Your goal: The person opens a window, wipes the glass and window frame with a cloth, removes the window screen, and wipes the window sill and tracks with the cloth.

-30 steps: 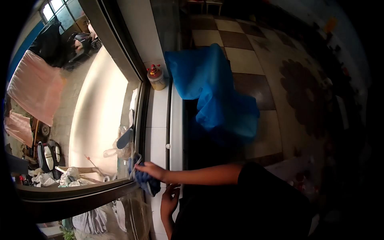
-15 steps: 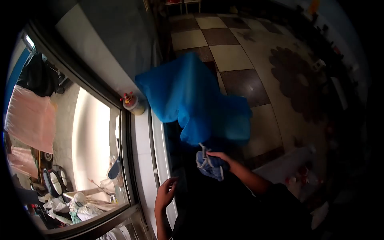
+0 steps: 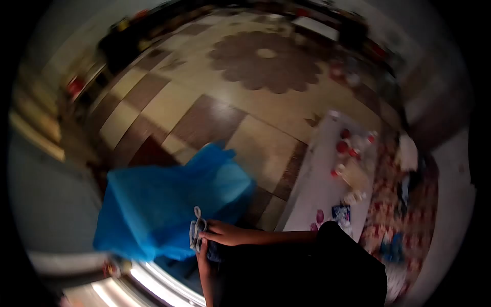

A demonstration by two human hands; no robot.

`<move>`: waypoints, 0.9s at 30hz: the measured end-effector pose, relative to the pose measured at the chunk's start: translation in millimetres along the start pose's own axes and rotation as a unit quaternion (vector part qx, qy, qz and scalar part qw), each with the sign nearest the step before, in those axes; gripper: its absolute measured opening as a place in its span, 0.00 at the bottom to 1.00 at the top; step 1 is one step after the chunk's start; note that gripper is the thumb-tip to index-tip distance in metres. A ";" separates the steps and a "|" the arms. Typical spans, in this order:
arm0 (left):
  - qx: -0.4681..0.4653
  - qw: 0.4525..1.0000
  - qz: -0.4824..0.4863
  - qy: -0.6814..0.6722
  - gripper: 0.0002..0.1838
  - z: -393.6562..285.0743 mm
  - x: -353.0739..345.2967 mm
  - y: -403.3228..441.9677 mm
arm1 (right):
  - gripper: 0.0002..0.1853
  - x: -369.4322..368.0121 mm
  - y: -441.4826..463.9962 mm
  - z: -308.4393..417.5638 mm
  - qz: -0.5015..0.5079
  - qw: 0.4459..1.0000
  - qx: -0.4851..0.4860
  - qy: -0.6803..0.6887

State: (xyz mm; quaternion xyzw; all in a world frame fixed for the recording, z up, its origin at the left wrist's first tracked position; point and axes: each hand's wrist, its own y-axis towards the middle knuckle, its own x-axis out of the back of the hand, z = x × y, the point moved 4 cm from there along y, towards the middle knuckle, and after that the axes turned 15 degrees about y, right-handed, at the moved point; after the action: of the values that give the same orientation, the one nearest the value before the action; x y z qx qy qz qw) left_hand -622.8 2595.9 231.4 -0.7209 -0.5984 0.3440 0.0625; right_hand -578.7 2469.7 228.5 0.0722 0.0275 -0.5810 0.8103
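Note:
In front of my body, my right hand [image 3: 223,232] is closed on a small blue cloth item with pale edging [image 3: 197,233] and a thin loop standing up from its top. Its exact kind is not clear. My left hand [image 3: 203,250] comes up from below and meets the lower part of the same item, its fingers close to my right fingertips and partly hidden. Just beyond both hands spreads a large blue cover [image 3: 169,199], draped over something that I cannot see.
To the right stands a long pale table [image 3: 309,194] with red-capped containers [image 3: 343,146] and a dark blue packet [image 3: 341,215] on it. A patterned red cloth [image 3: 383,204] lies beyond it. Tiled floor [image 3: 171,110] stretches ahead; a bright window ledge [image 3: 158,281] is at lower left.
My view has swung right, from the window toward the room and table. My left hand, apart and empty before, has come up to the blue cloth item in my right hand.

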 end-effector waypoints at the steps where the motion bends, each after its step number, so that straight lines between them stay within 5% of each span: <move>1: -0.003 0.999 0.021 0.026 0.29 1.9 -1.3 13.5 | 0.23 15.6 -7.8 6.7 -0.021 0.995 0.012 -0.100; 3: 0.111 0.985 0.118 -0.060 0.28 6.7 -11.8 22.3 | 0.23 42.2 -29.4 13.1 -0.112 0.988 -0.075 -0.074; 10: 0.164 0.925 0.271 0.209 0.28 1.5 -57.1 69.5 | 0.24 90.5 -135.7 21.1 -0.376 0.913 -0.155 0.014; 14: 0.131 0.891 0.296 0.317 0.28 9.0 -108.0 91.9 | 0.36 88.4 -159.0 26.0 -0.440 0.883 -0.138 0.086; 18: 0.136 0.881 0.324 0.316 0.28 40.4 -150.8 120.2 | 0.48 104.3 -144.8 41.0 -0.401 0.914 -0.048 0.040; 27: 0.099 0.900 0.259 0.337 0.27 79.6 -236.8 223.1 | 0.42 277.6 -127.6 20.1 -0.362 0.921 -0.106 0.099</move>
State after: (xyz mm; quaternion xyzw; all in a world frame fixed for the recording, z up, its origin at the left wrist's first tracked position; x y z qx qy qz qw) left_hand -496.4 2294.3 159.0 -0.9134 -0.2963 0.1422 0.2403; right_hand -610.3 2166.3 201.8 0.0280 0.1936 -0.8180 0.5409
